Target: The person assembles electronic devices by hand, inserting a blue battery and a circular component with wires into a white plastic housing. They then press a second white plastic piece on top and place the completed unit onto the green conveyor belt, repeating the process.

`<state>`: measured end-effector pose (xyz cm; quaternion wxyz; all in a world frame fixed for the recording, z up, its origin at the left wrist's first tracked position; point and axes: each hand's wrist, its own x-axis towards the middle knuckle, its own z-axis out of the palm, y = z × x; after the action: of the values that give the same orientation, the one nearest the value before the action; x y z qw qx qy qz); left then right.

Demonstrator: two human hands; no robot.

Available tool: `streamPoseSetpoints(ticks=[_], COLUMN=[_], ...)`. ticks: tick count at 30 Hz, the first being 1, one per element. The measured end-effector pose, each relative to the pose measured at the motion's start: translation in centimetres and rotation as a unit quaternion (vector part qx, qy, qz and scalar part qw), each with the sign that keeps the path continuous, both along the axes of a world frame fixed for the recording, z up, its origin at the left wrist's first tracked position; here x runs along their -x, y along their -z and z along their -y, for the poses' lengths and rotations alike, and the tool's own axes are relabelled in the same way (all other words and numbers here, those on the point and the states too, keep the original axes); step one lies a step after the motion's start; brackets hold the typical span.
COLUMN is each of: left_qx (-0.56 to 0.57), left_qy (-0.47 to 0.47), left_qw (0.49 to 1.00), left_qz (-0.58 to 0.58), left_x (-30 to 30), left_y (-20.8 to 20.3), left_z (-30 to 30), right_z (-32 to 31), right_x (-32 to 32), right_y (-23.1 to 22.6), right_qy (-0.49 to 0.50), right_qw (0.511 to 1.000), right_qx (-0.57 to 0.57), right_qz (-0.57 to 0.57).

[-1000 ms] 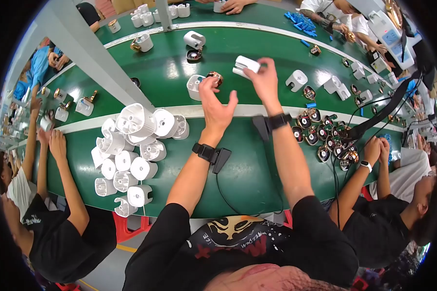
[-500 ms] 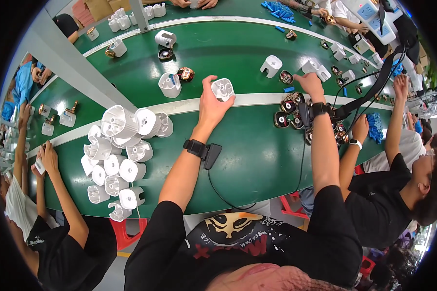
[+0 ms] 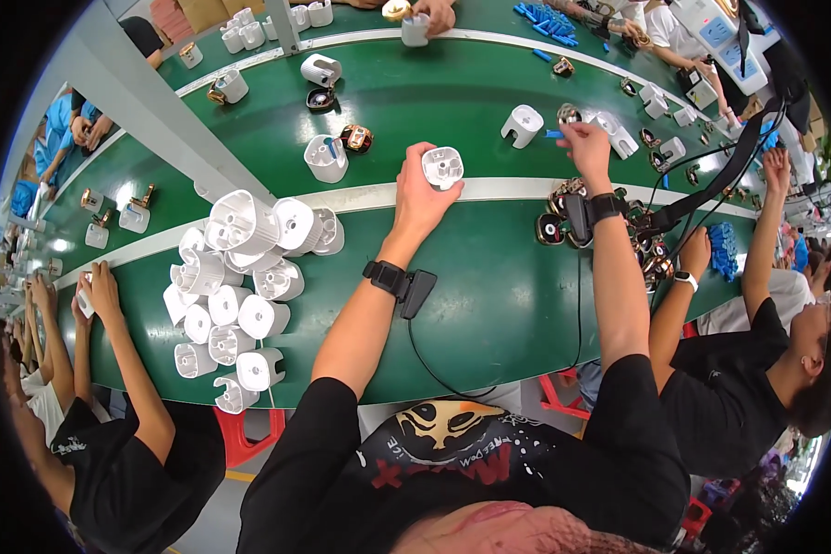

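Observation:
My left hand point(image 3: 422, 196) grips a white plastic housing point(image 3: 443, 166), its open end with inner posts facing up, above the pale rail. Farther right, my right hand point(image 3: 589, 152) is closed, thumb and fingers pinching at a small round metallic component point(image 3: 569, 114) with a short blue cylinder point(image 3: 554, 134) beside it. Exactly where the fingertips grip is too small to tell. Beyond that hand stand two white housings, an upright one point(image 3: 523, 126) on its left and a tilted one point(image 3: 616, 136) on its right. Both wrists wear black straps with cabled modules.
Left of my left arm lies a heap of white housings point(image 3: 222, 307). Dark round components point(image 3: 552, 229) cluster under my right wrist. A slanted metal post point(image 3: 171, 120) rises at left. Blue cylinders point(image 3: 722, 249) lie piled at right. Other people work on both sides and opposite.
My right hand has closed and lifted the round component and blue cylinder away from the green surface, slightly farther off. My left hand keeps its housing. Opposite, a person's hand now holds a white housing.

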<state>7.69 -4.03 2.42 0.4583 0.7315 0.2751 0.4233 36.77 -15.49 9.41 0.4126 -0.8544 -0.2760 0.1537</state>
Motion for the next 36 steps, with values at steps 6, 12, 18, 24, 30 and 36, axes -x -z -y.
streamPoseSetpoints(ticks=[6, 12, 18, 24, 30, 36], left_qx=[-0.048, -0.125, -0.078, -0.082, -0.087, -0.063], left_qy=[-0.051, -0.103, -0.070, -0.037, -0.030, -0.030], left_qw=[0.998, 0.986, 0.993, 0.994, 0.994, 0.996], left_qz=[-0.004, 0.031, 0.059, 0.056, 0.053, 0.053], left_x=[0.5, 0.4, 0.6, 0.4, 0.4, 0.6], left_y=[-0.8, -1.6, -1.7, -1.7, -1.3, -1.4], left_z=[0.5, 0.4, 0.0, -0.1, -0.2, 0.0], right_z=[-2.0, -4.3, -5.0, -4.6, -4.2, -4.1], right_x=[8.8, 15.9, 18.0, 17.7, 18.3, 19.3], right_y=[1.4, 5.2, 4.5, 3.9, 3.5, 3.9], right_qy=[-0.026, -0.019, -0.053, -0.064, -0.105, -0.092], right_qw=[0.841, 0.692, 0.872, 0.899, 0.891, 0.928], right_qx=[-0.428, -0.520, -0.460, -0.427, -0.386, -0.338], right_qz=[-0.330, -0.501, -0.160, 0.069, 0.214, 0.126])
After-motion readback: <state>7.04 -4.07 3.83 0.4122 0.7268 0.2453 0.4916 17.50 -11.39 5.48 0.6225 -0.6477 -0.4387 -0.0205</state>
